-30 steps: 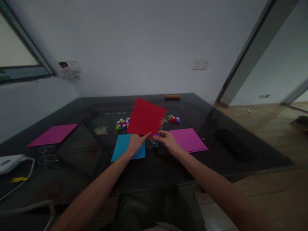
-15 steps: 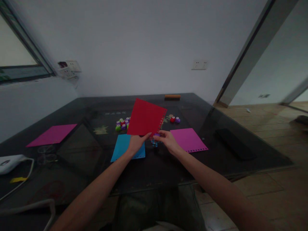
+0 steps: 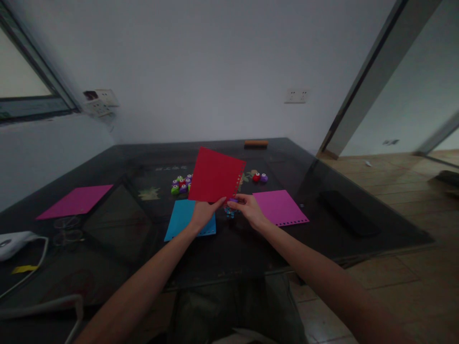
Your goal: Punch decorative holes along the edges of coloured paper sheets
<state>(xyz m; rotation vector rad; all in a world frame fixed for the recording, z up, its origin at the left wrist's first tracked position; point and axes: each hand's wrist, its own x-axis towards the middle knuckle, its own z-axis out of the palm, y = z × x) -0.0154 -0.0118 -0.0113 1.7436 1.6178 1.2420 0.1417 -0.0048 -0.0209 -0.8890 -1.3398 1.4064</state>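
Observation:
A red sheet (image 3: 217,176) with punched holes along its right edge is held up by my left hand (image 3: 206,211), thumb on its lower edge. My right hand (image 3: 250,209) pinches a small purple piece (image 3: 233,201) at the sheet's lower right corner. Small blue and red bits (image 3: 229,211) lie just below, between my hands. Under my left hand is a blue sheet (image 3: 181,217); right of my right hand lies a pink sheet (image 3: 279,207). Several small toys with eyes (image 3: 181,185) sit behind the blue sheet, partly hidden by the red one.
A red toy (image 3: 256,177) and a purple toy (image 3: 264,177) stand behind the pink sheet. Another pink sheet (image 3: 77,201) and a white device (image 3: 16,243) with a cable are at left. A black flat object (image 3: 347,213) lies right, an orange roll (image 3: 256,143) at the back.
The red sheet has shifted slightly left and its holed edge has turned a little. Both hands keep nearly the same position and grip.

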